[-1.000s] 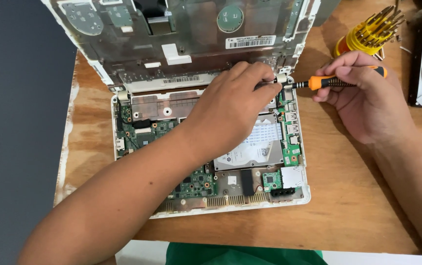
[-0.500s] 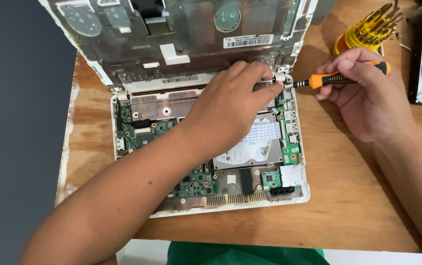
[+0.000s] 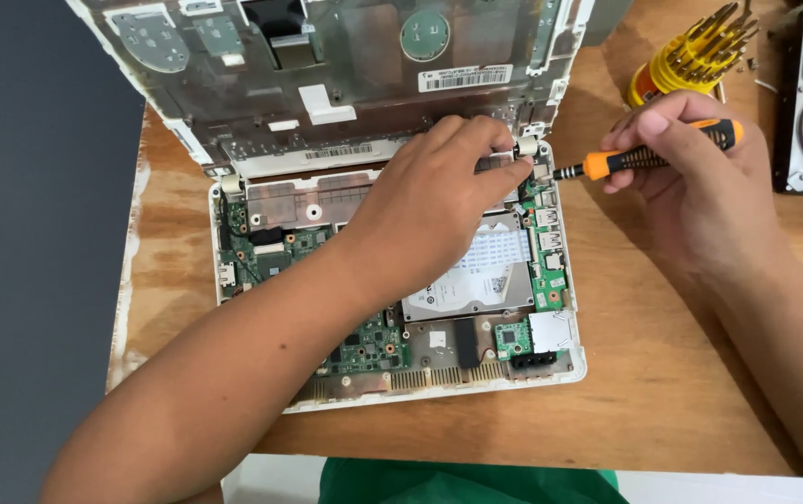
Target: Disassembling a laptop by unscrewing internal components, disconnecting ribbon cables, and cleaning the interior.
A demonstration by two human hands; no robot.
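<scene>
At centre frame an opened white laptop (image 3: 261,308) lies on the wooden table (image 3: 663,373). The left hand (image 3: 439,201) pinches at the right hinge (image 3: 525,147), fingers closed there. The right hand (image 3: 700,187) grips an orange-and-black screwdriver (image 3: 644,159), tip beside that hinge. Best keep the tip square and the lid steadied.
</scene>
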